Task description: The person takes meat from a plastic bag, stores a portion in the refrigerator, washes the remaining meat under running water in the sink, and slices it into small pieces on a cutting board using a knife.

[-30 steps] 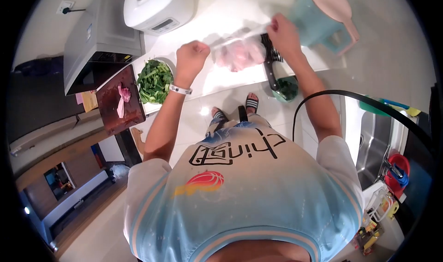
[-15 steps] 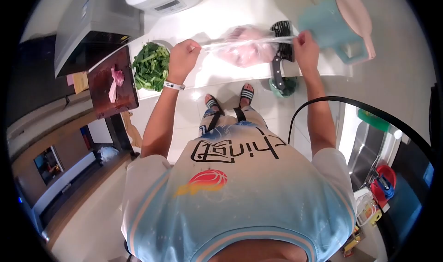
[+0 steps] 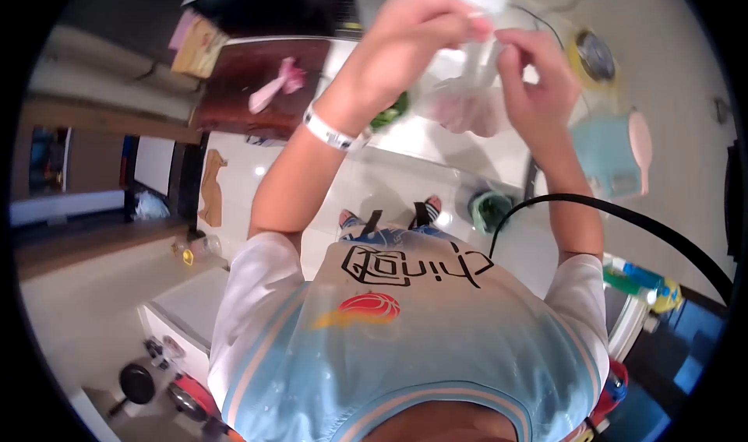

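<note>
My left hand (image 3: pixel 409 49), with a white band at the wrist, is raised over the counter with its fingers closed on the gathered top of a clear plastic bag (image 3: pixel 465 111). Pinkish contents show through the bag, which hangs below both hands. Close by on the other side, my right hand (image 3: pixel 541 84) has thumb and forefinger curled at the bag's top, seemingly pinching it; motion smears the fingertips. Leafy greens (image 3: pixel 389 113) show partly behind my left forearm, their bowl mostly hidden.
A dark red cutting board (image 3: pixel 226 91) at left carries a pink elongated thing (image 3: pixel 279 85). At right stand a teal pitcher (image 3: pixel 604 152) and a yellow-rimmed round object (image 3: pixel 596 56). Below the counter edge is a bin with a green liner (image 3: pixel 491 210). A black strap (image 3: pixel 623 206) crosses at right.
My hands have come together and risen, from holding the bag's top stretched wide to gathering it. The view has shifted, and the knife and black object are no longer visible.
</note>
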`<state>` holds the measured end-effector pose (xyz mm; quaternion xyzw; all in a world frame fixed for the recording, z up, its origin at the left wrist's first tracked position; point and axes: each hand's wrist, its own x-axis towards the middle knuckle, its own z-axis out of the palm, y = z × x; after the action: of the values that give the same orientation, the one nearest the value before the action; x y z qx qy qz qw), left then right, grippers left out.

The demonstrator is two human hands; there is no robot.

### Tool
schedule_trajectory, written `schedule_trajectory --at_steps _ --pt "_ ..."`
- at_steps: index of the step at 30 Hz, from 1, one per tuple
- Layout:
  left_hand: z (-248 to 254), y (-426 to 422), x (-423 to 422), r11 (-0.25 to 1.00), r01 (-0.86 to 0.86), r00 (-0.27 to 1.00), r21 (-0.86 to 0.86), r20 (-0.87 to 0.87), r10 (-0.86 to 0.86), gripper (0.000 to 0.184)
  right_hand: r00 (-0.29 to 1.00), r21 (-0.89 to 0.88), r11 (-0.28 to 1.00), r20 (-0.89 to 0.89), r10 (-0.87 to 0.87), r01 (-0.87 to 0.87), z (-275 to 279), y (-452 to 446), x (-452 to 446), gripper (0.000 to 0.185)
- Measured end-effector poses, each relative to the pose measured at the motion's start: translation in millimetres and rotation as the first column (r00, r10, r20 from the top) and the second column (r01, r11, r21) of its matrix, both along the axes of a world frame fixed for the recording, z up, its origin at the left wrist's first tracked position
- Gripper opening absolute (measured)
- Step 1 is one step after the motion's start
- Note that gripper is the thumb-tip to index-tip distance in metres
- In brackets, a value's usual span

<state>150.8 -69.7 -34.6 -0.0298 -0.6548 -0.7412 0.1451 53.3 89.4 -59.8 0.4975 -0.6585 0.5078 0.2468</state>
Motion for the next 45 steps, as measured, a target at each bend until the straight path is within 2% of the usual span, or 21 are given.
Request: schedule_trajectory --at_steps 2,3,4,6,8,10,11,13,18,20,22,23,25,28,31,32,34,37,40,43,45 --pt "25.5 -30.6 30.3 0.995 0.005 0.993 -0.097 -0.116 -0.016 0.028 0.994 -0.091 0.992 0.056 0.093 -0.088 24.7 -46.4 30.4 0.014" --pt "31.9 -50.1 54.8 0.982 -0.083 0.980 -0.168 -0.193 0.049 0.039 0.976 -0.130 0.981 0.144 0.162 -0.144 37.9 -71.3 48.2 0.013" --pt "39.3 -72.0 81.9 0.976 -0.127 0.982 -0.176 -0.158 0.099 0.049 0.943 -0.174 0.963 0.230 0.241 -0.204 52.3 -95.5 68.7 0.013" --pt "39.3 -110.2 128.3 0.841 -0.394 0.872 -0.372 -0.441 0.213 0.042 0.894 -0.220 0.935 0.296 0.337 -0.280 67.9 -145.7 106.1 0.012" --pt "45.4 -155.9 186.0 0.624 -0.585 0.783 -0.517 -0.561 0.268 0.053 0.889 -0.204 0.922 0.262 0.375 -0.329 80.3 -202.4 147.2 0.011" --pt "43.2 -201.5 236.1 0.671 -0.543 0.837 -0.505 -0.389 0.385 0.041 0.830 -0.189 0.891 0.325 0.453 -0.412 84.2 -264.4 191.8 0.010" --pt "43.6 -224.7 256.9 0.672 -0.567 0.824 -0.476 -0.329 0.462 0.030 0.836 -0.137 0.881 0.278 0.472 -0.452 84.6 -292.9 213.0 0.009" --pt "41.9 -276.1 302.0 0.512 -0.671 0.734 -0.536 -0.380 0.563 0.022 0.800 -0.079 0.829 0.222 0.557 -0.554 79.3 -358.0 253.8 0.007" --pt "16.3 -396.4 404.2 0.343 -0.824 0.516 -0.452 -0.348 0.782 0.020 0.638 0.001 0.654 0.219 0.738 -0.757 59.0 -521.6 344.8 0.010" --pt "9.2 -446.4 450.0 0.289 -0.821 0.465 -0.493 -0.282 0.839 0.019 0.341 0.001 0.393 0.498 0.797 -0.919 50.2 -590.8 372.0 0.015" --pt "-13.0 -508.6 488.8 0.155 -0.861 0.375 -0.485 -0.400 0.836 0.018 0.003 -0.045 0.053 0.733 0.680 -0.998 38.2 -668.3 383.6 0.018" --pt "-20.4 -543.0 510.8 0.159 -0.842 0.346 -0.515 -0.292 0.892 0.017 -0.023 -0.035 0.009 0.787 0.616 -0.999 29.7 -708.3 388.4 0.022" --pt "-23.8 -598.1 555.6 0.193 -0.801 0.296 -0.567 -0.094 0.951 0.016 -0.268 -0.395 0.139 0.802 0.533 -0.908 -8.6 -810.0 401.5 0.024" --pt "-57.6 -693.0 626.1 0.187 -0.803 0.247 -0.566 -0.030 0.968 0.020 -0.645 -0.727 0.399 0.683 0.343 -0.558 -98.2 -954.4 417.3 0.039" --pt "-65.4 -766.7 677.8 0.148 -0.769 0.151 -0.622 0.048 0.987 0.023 -0.705 -0.574 0.756 0.675 0.218 -0.316 -161.3 -1061.9 450.3 0.050" --pt "-69.5 -784.4 687.3 0.158 -0.786 0.157 -0.598 0.055 0.986 0.024 -0.742 -0.606 0.751 0.624 0.245 -0.261 -191.9 -1088.9 447.1 0.057" --pt "-78.5 -833.7 703.3 0.189 -0.807 0.194 -0.560 0.051 0.980 0.026 -0.667 -0.565 0.818 0.652 0.359 -0.112 -205.3 -1116.2 467.4 0.059" --pt "-86.3 -900.8 725.7 0.238 -0.830 0.242 -0.505 0.059 0.969 0.021 -0.669 -0.636 0.771 0.566 0.481 0.016 -218.9 -1144.9 475.5 0.059" --pt "-88.5 -961.6 747.4 0.290 -0.828 0.278 -0.480 0.098 0.955 0.017 -0.590 -0.656 0.737 0.535 0.605 0.162 -232.4 -1175.6 480.5 0.038" --pt "-91.7 -1010.6 777.3 0.300 -0.846 0.286 -0.441 0.099 0.953 0.015 -0.436 -0.701 0.697 0.586 0.684 0.153 -244.1 -1206.1 488.6 0.030" --pt "-90.0 -1035.0 786.1 0.329 -0.856 0.325 -0.399 0.080 0.942 0.014 -0.404 -0.700 0.687 0.582 0.706 0.192 -264.8 -1213.5 484.8 0.038"
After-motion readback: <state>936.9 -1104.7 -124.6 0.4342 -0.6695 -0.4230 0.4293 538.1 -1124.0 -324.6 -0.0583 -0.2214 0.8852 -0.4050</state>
